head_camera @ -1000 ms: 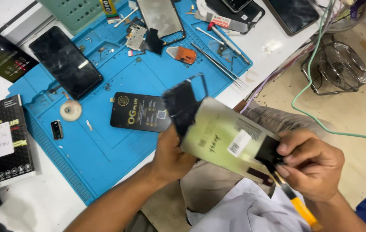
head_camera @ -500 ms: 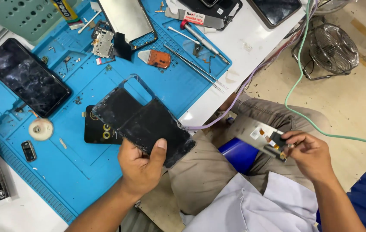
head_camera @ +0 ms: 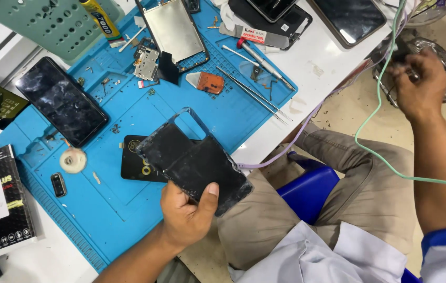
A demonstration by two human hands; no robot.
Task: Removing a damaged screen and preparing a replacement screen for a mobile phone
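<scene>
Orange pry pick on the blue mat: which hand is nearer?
Left. The left hand sits below the orange pry pick, holding the black back cover; the right hand is far right, off the table.

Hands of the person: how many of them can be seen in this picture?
2. The left hand is at the bottom centre and grips a dark phone back cover above the blue mat. The right hand is at the upper right, over the floor.

Bright, even overhead light, soft shadows, mild glare on glossy screens, slight motion blur.
</scene>
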